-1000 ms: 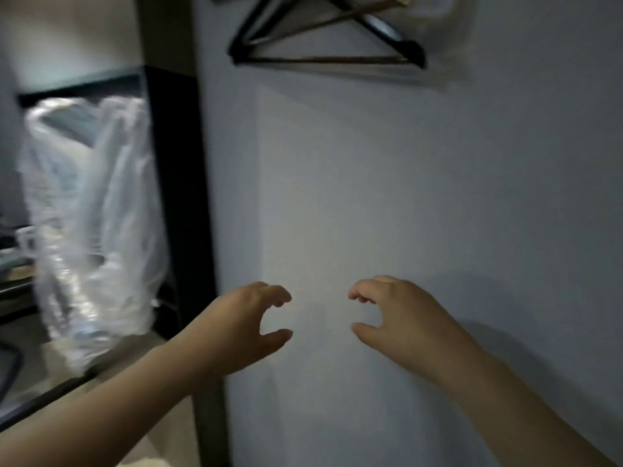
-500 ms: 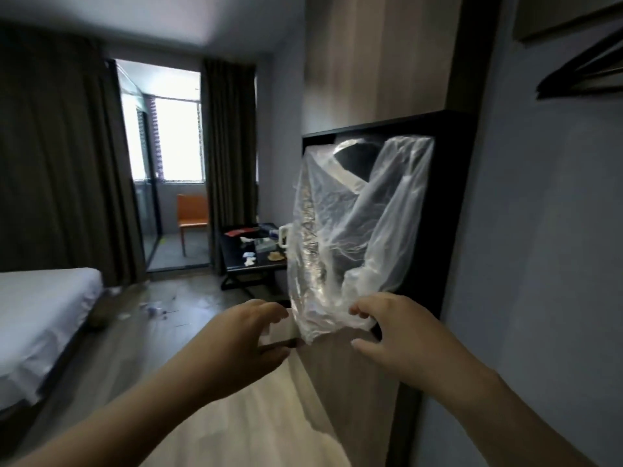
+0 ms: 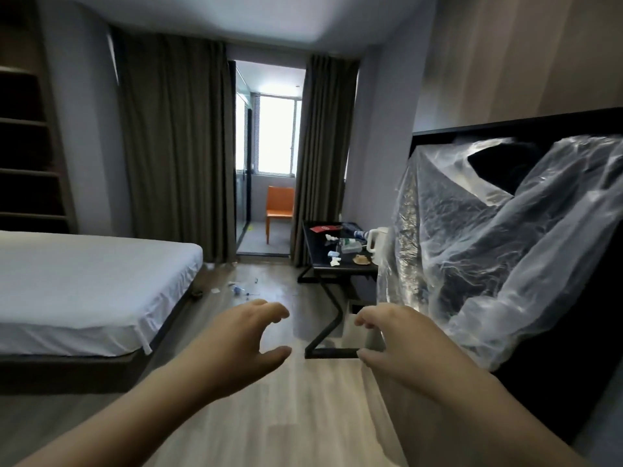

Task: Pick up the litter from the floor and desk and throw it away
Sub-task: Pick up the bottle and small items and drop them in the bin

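Both hands are held out in front of me at mid-frame with loosely curled fingers, holding nothing: my left hand and my right hand. Far ahead, litter lies scattered on the wooden floor by the foot of the bed, including a plastic bottle and scraps of paper. The black desk at the right wall carries crumpled tissues, a bottle lying on its side, a red card and a white kettle. A clear plastic bag hangs on the dark unit at right.
A bed with white sheets fills the left. A small white bin stands under the desk beside its black Z-shaped leg. Brown curtains frame a doorway with an orange chair beyond. Shelves stand at the far left.
My view has swung left from the blank wall to the room, bringing the bed, floor litter and desk into sight. Both hands keep the same curled, held-out pose.
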`<state>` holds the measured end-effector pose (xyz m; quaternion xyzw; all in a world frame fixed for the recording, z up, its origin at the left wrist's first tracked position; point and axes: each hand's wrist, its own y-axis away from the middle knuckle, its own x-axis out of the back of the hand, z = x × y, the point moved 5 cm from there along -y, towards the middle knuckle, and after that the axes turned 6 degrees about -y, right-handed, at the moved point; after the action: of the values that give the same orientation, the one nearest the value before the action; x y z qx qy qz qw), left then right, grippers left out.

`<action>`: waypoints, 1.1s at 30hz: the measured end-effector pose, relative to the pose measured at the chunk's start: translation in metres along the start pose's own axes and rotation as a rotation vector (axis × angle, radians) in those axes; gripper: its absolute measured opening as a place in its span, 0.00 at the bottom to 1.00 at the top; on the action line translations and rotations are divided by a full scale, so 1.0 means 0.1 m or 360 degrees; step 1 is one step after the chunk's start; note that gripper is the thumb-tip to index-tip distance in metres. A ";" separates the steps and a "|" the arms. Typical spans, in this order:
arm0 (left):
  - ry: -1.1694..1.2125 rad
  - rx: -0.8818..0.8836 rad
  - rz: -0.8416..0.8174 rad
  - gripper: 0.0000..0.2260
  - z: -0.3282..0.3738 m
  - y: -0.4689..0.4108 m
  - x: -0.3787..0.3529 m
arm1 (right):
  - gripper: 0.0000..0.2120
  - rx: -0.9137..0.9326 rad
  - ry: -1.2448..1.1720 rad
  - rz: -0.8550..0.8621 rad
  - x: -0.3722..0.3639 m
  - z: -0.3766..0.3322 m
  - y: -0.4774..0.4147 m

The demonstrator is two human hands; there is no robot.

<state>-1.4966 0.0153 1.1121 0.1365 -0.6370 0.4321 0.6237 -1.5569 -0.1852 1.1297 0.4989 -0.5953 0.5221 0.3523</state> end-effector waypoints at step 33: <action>-0.0068 0.0337 -0.0212 0.22 -3.27 -3.12 -1.56 | 0.21 0.0183 -0.0039 -0.0277 -1.77 0.88 -4.64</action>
<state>-1.0241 0.0103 1.0384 0.2527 -0.5905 0.4514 0.6194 -1.0570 -0.2105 1.0703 0.5746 -0.5229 0.5167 0.3598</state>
